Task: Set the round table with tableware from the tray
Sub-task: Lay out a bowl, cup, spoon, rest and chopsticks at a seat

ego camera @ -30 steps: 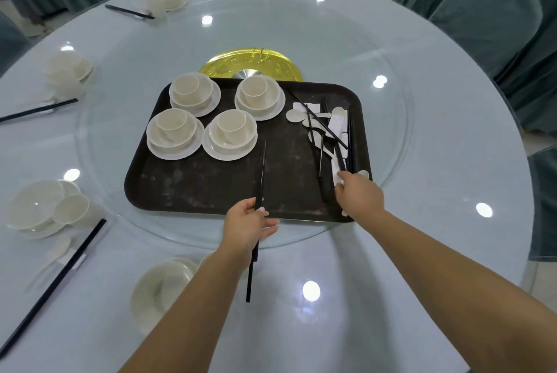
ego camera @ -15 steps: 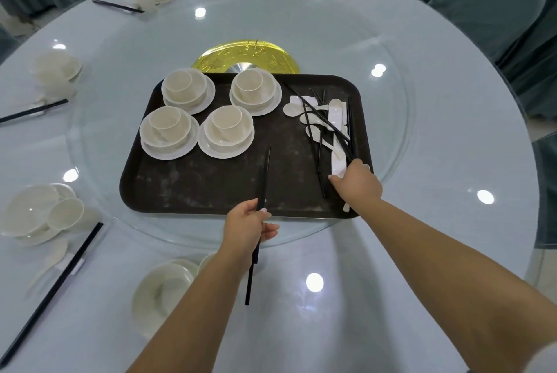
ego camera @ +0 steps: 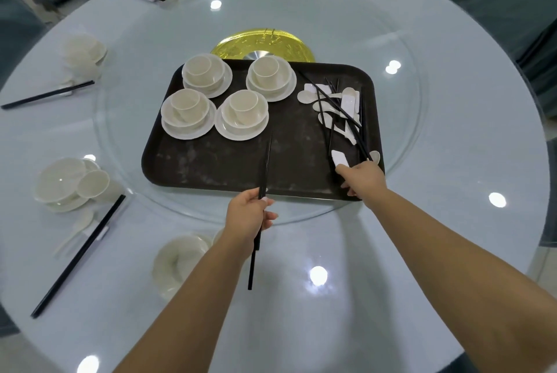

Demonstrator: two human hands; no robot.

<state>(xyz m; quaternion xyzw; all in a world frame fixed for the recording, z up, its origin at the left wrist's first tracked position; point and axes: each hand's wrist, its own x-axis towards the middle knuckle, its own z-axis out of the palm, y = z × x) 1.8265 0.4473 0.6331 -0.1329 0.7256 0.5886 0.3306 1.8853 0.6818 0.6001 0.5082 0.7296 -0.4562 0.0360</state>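
- Left hand (ego camera: 251, 216), lower centre of frame, grips a pair of black chopsticks (ego camera: 261, 191) part-way along; the far ends reach over the near rim of the tray (ego camera: 211, 173), the near ends hang toward the bottom of frame
- Since a second ago this pair has kept much the same line and the grip looks unchanged; we read it as picked and waiting
- Right hand (ego camera: 363, 176) is at the tray's lower-right corner, fingers (ego camera: 342, 170) curled on the near end of a white chopstick rest (ego camera: 339, 158); a second ago the hand lay over the heap with no clear hold showing
- The rest now stands out apart from the heap of spoons and chopsticks (ego camera: 340, 110) at the tray's right side; we take that as a piece being drawn out for this place
- Four stacked bowl sets (ego camera: 241, 113) sit on the upper-left part of the tray, not yet served out
- On the counter (ego camera: 437, 237) a plate and cup (ego camera: 177, 261) wait at lower centre-left, partly behind the left forearm, with no chopsticks beside them
- Places at left and upper left already have chopsticks laid (ego camera: 78, 255)
- Judgement: rest and chopsticks belong to the near place; four sets remain
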